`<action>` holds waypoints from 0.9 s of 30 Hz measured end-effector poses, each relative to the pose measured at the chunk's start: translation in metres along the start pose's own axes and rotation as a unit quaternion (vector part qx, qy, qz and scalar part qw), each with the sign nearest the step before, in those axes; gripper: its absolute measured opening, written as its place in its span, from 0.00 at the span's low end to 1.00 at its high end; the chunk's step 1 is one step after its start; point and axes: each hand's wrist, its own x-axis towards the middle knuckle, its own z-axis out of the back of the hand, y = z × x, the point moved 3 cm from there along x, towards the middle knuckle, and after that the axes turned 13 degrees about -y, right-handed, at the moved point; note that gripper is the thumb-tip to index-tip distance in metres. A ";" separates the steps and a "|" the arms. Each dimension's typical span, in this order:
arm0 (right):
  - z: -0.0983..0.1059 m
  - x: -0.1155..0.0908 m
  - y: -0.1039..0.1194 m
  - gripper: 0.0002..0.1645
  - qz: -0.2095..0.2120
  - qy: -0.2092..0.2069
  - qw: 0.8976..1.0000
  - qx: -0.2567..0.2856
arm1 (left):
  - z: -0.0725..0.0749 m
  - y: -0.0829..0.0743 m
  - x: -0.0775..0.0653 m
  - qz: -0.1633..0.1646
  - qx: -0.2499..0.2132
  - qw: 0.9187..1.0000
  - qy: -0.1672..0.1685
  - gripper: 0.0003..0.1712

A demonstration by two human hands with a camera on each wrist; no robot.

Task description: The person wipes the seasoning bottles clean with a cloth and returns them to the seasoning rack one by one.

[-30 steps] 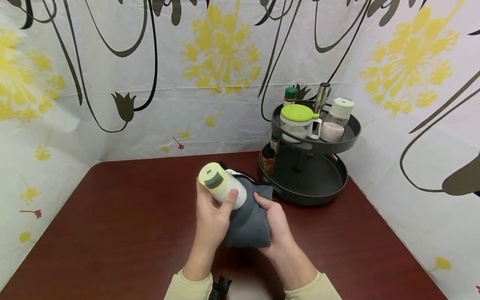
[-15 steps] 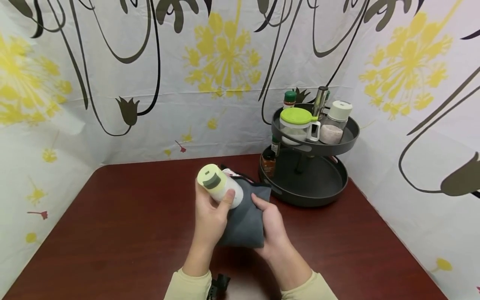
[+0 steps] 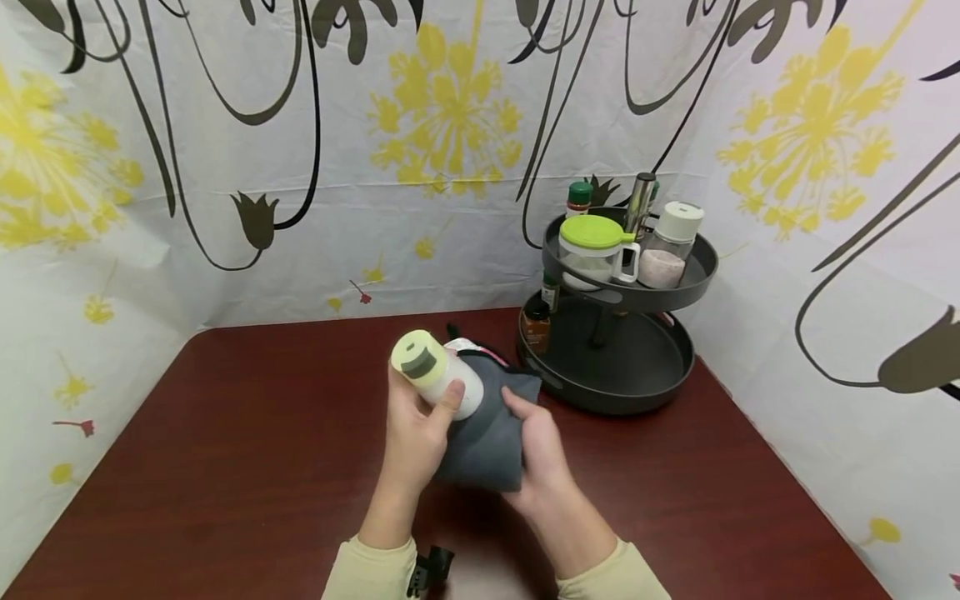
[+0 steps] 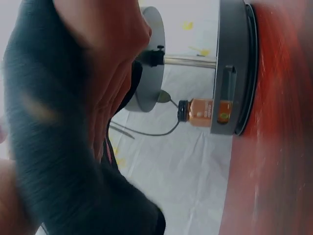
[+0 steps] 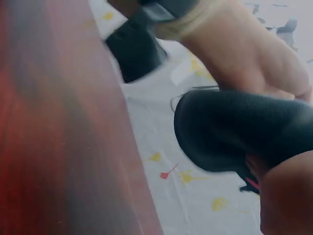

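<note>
In the head view my left hand (image 3: pixel 415 442) grips a small white bottle (image 3: pixel 457 392) with a pale yellow-green cap and a grey tab. The bottle is tilted, its cap toward the upper left. My right hand (image 3: pixel 547 454) holds a soft blue-grey fabric pouch (image 3: pixel 483 446) by its right side, thumb on the front. The bottle overlaps the pouch's upper left. Along the pouch's top runs a black edge, with some white and pink showing there. The pouch (image 4: pixel 63 147) looms large in the left wrist view, and its rounded end (image 5: pixel 210 132) shows in the right wrist view.
At the back right stands a two-tier dark grey turntable rack (image 3: pixel 615 392). Its upper tier holds a green-lidded jar (image 3: pixel 592 246), a white-capped shaker (image 3: pixel 667 250) and other containers. An orange-brown spice bottle (image 3: pixel 536 325) is on the lower tier. Patterned cloth (image 3: pixel 420 283) walls the dark red table (image 3: pixel 262 442).
Both hands, with the bottle and pouch, have drifted slightly left. The head view has tilted up a little since the first frame. Both grips look the same.
</note>
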 end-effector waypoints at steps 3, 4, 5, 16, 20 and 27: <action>0.004 -0.001 0.000 0.33 -0.013 -0.017 0.999 -0.042 | 0.003 -0.001 0.004 0.000 -0.006 1.000 -0.005 0.33; 0.007 -0.001 0.003 0.34 -0.009 -0.029 0.999 -0.041 | 0.003 -0.001 0.005 0.002 -0.005 1.000 -0.007 0.32; 0.008 -0.001 0.006 0.35 -0.001 -0.038 0.999 -0.033 | 0.003 -0.002 0.005 0.004 -0.006 1.000 -0.006 0.32; -0.003 0.000 0.001 0.32 -0.010 0.020 1.000 -0.015 | 0.002 -0.006 0.001 -0.031 -0.019 0.999 0.016 0.33; 0.001 0.000 0.006 0.35 -0.004 -0.014 0.999 -0.030 | 0.007 -0.007 0.004 -0.031 -0.016 0.999 -0.002 0.32; -0.003 0.004 0.019 0.37 0.033 -0.031 0.998 0.054 | 0.004 -0.006 0.003 -0.043 -0.018 0.999 0.018 0.33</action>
